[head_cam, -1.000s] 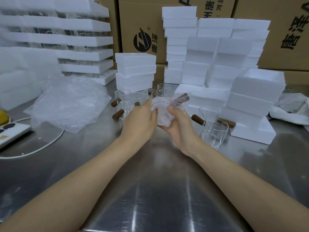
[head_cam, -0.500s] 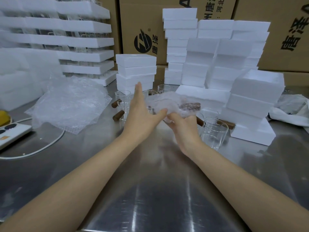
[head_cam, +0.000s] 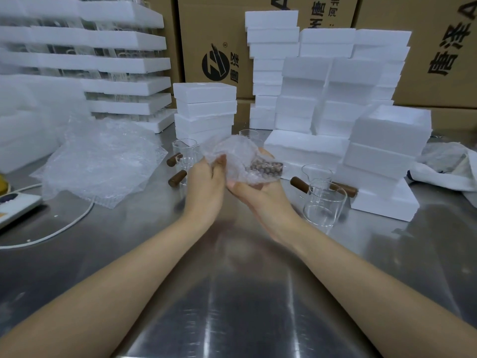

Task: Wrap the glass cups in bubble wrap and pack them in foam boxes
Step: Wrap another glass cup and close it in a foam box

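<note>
- The left hand (head_cam: 206, 184) grips the near-left side of a bubble-wrapped glass cup (head_cam: 236, 157), its thumb and fingers curled into the loose wrap.
- The right hand (head_cam: 260, 195) lies palm up under the same bundle, with its fingers curling up behind it, so both hands are closed around it above the steel table (head_cam: 232, 293).
- The cup's brown wooden handle (head_cam: 267, 167) shows through the wrap and points right, over the right palm.
- Two bare glass cups (head_cam: 324, 205) with brown handles stand just right of the grip; more bare cups (head_cam: 184, 151) stand just left of it and behind.
- A loose pile of bubble wrap sheets (head_cam: 100, 161) lies well to the left of the hands.
- Stacked white foam boxes (head_cam: 387, 140) rise to the right of the grip and behind it, with a shorter foam stack (head_cam: 205, 109) beyond the left hand.
- Cardboard cartons (head_cam: 214, 34) stand behind the foam.
- A power strip (head_cam: 15, 205) sits at the far left, and a white cloth (head_cam: 449, 171) at the far right.
</note>
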A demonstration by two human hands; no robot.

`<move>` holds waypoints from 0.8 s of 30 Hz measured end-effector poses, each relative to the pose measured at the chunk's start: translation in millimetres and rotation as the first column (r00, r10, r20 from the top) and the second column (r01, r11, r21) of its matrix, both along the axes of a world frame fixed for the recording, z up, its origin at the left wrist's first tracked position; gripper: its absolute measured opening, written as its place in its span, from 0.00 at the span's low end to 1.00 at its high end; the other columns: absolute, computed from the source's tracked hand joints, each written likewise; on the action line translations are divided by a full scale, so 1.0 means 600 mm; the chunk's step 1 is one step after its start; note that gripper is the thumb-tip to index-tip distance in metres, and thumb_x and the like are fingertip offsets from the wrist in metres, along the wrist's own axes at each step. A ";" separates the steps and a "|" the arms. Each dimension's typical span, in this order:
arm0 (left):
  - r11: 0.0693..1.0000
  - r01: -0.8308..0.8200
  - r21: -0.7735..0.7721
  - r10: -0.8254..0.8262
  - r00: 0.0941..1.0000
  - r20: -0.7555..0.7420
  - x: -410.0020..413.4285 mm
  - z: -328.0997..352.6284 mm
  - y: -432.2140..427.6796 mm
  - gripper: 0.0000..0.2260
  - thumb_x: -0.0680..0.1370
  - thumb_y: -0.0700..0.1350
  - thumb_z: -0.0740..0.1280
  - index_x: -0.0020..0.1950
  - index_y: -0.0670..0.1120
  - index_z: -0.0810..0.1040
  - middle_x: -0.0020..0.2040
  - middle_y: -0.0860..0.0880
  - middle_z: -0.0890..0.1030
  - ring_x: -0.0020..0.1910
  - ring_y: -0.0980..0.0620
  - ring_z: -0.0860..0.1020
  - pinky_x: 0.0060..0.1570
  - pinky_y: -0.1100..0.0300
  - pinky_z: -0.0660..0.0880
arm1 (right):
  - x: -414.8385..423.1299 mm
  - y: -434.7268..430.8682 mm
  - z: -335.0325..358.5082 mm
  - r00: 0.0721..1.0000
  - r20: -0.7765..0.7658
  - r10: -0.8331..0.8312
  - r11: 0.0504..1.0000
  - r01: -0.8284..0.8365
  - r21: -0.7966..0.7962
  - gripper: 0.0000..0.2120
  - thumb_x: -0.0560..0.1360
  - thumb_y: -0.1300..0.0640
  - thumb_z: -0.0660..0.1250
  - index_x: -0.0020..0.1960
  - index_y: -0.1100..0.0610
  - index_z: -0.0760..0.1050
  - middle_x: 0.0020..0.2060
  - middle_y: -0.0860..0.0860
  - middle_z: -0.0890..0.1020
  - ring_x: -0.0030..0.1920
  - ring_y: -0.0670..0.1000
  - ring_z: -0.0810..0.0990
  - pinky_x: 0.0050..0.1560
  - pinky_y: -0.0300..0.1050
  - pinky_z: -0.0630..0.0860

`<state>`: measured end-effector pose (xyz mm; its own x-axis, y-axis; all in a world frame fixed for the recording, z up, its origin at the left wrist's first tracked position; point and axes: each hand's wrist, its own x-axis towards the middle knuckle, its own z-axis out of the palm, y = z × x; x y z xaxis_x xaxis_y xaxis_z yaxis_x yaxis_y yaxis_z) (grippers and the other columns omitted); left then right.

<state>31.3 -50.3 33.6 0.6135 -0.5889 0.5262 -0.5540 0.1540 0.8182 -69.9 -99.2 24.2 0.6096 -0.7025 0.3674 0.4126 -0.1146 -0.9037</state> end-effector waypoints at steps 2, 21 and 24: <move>0.999 -0.034 0.005 0.034 0.999 -0.002 0.007 -0.001 -0.001 0.14 0.82 0.44 0.59 0.47 0.36 0.79 0.42 0.43 0.82 0.45 0.45 0.80 0.47 0.50 0.76 | 0.001 0.001 -0.003 1.000 -0.006 0.029 0.999 -0.029 0.018 0.27 0.73 0.73 0.66 0.70 0.64 0.65 0.64 0.63 0.76 0.65 0.59 0.75 0.69 0.60 0.68; 0.993 -0.038 -0.113 0.067 0.960 0.270 0.026 0.011 0.009 0.07 0.73 0.35 0.64 0.36 0.41 0.70 0.29 0.43 0.76 0.30 0.46 0.74 0.31 0.54 0.68 | 0.002 0.002 -0.010 0.987 -0.071 -0.142 0.987 0.136 -0.084 0.34 0.68 0.74 0.72 0.67 0.60 0.59 0.60 0.55 0.75 0.58 0.47 0.78 0.61 0.45 0.75; 0.993 -0.067 -0.094 0.087 0.970 0.227 0.026 0.013 0.008 0.12 0.71 0.33 0.64 0.35 0.46 0.65 0.28 0.49 0.71 0.28 0.53 0.68 0.28 0.65 0.62 | 0.000 0.002 -0.009 0.981 -0.110 -0.162 0.980 0.147 -0.134 0.36 0.67 0.72 0.74 0.65 0.53 0.58 0.57 0.47 0.75 0.53 0.39 0.78 0.55 0.38 0.75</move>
